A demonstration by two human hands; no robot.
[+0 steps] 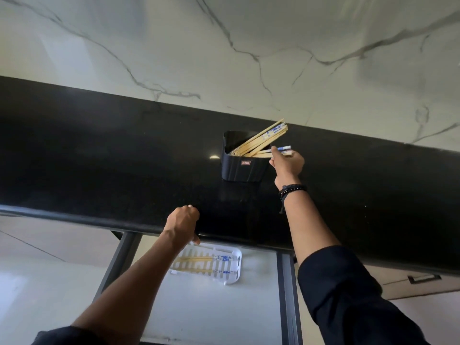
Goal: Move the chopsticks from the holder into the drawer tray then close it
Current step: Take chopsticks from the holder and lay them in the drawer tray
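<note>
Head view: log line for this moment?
right hand pinches chopsticks at holder | left hand grips counter edge | drawer open | tray partly filled

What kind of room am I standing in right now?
Most likely a home kitchen: a black countertop runs along a marble-look wall, a black holder of chopsticks stands on it, and below it an open drawer carries a white tray.

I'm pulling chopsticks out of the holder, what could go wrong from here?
The right hand pinches chopsticks by their ends, so they could slip onto the counter. The others lean out of the holder; a tug might tip it. The tray sits close under the counter edge, easy to miss.
</note>
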